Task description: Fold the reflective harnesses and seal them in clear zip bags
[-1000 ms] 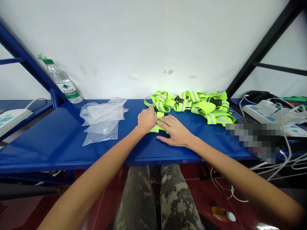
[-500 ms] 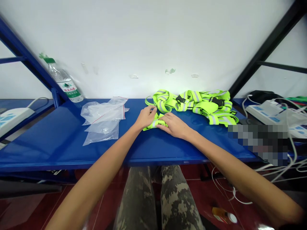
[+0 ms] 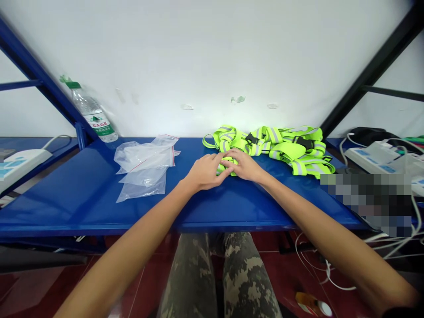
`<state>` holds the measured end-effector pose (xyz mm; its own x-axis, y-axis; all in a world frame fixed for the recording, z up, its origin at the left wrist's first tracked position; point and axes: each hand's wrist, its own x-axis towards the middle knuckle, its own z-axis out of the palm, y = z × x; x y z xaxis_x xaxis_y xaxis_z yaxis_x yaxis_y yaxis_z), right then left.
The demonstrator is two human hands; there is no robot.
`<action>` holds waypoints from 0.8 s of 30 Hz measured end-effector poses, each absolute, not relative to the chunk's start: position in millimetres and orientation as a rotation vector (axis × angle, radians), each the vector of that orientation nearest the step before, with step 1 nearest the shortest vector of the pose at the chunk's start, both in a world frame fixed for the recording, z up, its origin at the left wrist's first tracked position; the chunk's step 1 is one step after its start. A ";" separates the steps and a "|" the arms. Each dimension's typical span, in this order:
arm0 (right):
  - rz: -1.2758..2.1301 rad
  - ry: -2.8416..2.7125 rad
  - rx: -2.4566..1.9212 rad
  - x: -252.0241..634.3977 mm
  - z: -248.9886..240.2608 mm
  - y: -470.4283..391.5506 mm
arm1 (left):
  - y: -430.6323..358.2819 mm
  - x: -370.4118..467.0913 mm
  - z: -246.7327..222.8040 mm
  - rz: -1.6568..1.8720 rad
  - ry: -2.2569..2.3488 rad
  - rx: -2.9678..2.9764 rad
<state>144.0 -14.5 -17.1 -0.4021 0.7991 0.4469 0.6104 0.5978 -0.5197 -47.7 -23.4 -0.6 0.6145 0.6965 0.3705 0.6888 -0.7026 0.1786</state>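
Observation:
A small folded bundle of yellow-green reflective strap (image 3: 227, 165) lies on the blue table (image 3: 198, 212), mostly covered by my hands. My left hand (image 3: 206, 172) is wrapped round its left side, thumb along the near edge. From the right, my right hand (image 3: 244, 165) grips the same bundle, and the fingers of both hands meet over it. Behind and to the right lies a heap of similar yellow-green straps (image 3: 285, 148) with silver stripes and black buckles. Several clear zip bags (image 3: 145, 163) lie overlapping to the left.
A plastic water bottle (image 3: 96, 115) leans at the back left by the blue frame. Power strips (image 3: 374, 159) and white cables are on the right, beside a pixelated area. An amber bottle (image 3: 313, 304) lies on the floor.
My left hand has shifted right and closed over the bundle, covering more of it. My right hand's fingers now meet the left's. The view has shifted slightly.

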 end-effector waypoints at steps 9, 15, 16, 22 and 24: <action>0.325 -1.573 -1.429 117.4 -18.7 -9.1 | -0.7 -37.1 -7.8 0.633 1.507 2.764; 0.595 -1.615 -1.295 128.4 -15.3 -13.0 | 11.7 -32.6 -6.7 0.639 1.596 2.693; 0.641 -1.708 -1.251 133.6 -15.0 -13.9 | 12.8 -32.7 -6.8 0.646 1.590 2.681; 0.656 -2.011 -1.187 146.8 -15.4 -10.7 | 17.1 -36.1 -9.7 0.792 1.471 2.594; 0.643 -2.017 -1.217 142.4 -15.1 -8.1 | 17.9 -37.3 -11.3 0.837 1.465 2.540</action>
